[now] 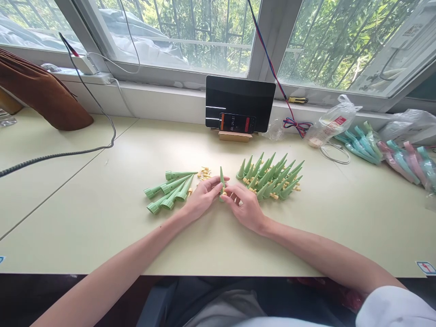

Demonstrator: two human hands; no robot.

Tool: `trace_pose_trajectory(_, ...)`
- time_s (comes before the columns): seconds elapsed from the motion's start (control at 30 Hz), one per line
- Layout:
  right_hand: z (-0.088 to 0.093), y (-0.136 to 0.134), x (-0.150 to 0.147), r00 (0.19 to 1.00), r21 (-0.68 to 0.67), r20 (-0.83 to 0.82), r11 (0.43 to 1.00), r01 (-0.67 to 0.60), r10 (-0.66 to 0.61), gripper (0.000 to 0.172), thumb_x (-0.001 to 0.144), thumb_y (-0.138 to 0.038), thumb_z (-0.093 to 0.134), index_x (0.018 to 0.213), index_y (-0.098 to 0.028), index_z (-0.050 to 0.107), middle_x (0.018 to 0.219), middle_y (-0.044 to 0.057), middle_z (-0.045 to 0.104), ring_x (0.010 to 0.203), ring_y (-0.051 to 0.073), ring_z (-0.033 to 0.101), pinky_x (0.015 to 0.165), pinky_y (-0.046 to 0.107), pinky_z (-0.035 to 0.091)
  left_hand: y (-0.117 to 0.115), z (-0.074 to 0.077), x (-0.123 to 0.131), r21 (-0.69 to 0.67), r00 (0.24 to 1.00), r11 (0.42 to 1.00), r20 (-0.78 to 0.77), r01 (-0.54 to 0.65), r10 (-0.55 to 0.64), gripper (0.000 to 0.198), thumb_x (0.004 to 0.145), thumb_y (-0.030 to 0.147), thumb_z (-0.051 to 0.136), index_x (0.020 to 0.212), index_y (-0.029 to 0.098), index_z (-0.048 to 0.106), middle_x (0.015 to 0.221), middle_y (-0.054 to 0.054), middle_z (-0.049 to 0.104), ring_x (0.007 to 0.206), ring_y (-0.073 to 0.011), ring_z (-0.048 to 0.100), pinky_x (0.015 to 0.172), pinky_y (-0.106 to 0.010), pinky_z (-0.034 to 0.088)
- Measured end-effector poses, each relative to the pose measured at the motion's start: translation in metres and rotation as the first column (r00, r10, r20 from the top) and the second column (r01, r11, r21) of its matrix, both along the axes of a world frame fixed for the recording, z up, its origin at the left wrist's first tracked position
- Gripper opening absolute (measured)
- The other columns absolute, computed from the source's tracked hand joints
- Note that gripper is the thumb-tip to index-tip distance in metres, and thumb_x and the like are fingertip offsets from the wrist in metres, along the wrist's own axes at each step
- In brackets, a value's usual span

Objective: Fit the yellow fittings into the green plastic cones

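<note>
Looks like mid-fitting, probably working a yellow piece (224, 191) onto a green cone (221, 176), pointing toward the far edge of the counter (204, 247). Got the cone in a close grip in the left hand (203, 195), with the yellow piece pinched low on it by the right hand (247, 208). Can't tell if fully seated. Seems to call for steady holding plus a careful push. Both forearms (143, 255) slanted inward over the near edge, between loose cones (172, 186) leftward and a pile of cones (272, 175) rightward.
</note>
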State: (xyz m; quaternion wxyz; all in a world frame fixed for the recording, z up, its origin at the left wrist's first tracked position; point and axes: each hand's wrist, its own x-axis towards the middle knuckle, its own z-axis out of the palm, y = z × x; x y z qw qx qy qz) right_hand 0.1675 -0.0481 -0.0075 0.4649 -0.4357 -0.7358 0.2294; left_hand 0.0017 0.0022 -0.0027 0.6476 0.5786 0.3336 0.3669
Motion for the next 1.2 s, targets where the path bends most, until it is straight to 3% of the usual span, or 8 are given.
trace_pose_trajectory(0.5,-0.0017,0.0007,-0.0001,1.0,-0.01,0.012,1.0,-0.005,0.006,0.015,0.097,-0.032,0.053,0.1,-0.022,0.064,0.085,0.004,0.061,0.07,0.015,0.059,0.058,0.027,0.052,-0.0037,0.0053,0.0033,0.07,0.995,0.996,-0.084,-0.053,0.059,0.041,0.09,0.046,0.06,0.119,0.018,0.065,0.113,-0.008,0.069,0.099,-0.0218,0.065,0.084,-0.031,0.052)
trace_pose_trajectory(0.77,-0.0033,0.0013,0.0009,1.0,-0.001,0.026,1.0,-0.008,0.008,0.015,0.098,-0.031,0.053,0.102,-0.022,0.064,0.086,0.005,0.062,0.07,0.015,0.059,0.058,0.027,0.052,-0.0081,0.0095,0.0069,0.116,0.98,0.989,-0.16,-0.096,0.114,0.038,0.092,0.044,0.055,0.118,0.017,0.064,0.117,-0.007,0.068,0.105,-0.0221,0.062,0.091,-0.032,0.048)
trace_pose_trajectory(1.2,-0.0034,-0.0003,-0.0003,0.999,-0.03,0.013,0.999,0.031,-0.03,0.015,0.095,-0.034,0.057,0.1,-0.021,0.063,0.085,0.003,0.063,0.062,0.013,0.058,0.059,0.028,0.052,-0.0056,0.0038,0.007,0.114,0.985,0.989,-0.136,-0.096,0.111,0.042,0.093,0.048,0.052,0.12,0.018,0.065,0.107,-0.007,0.07,0.102,-0.0226,0.063,0.089,-0.032,0.05)
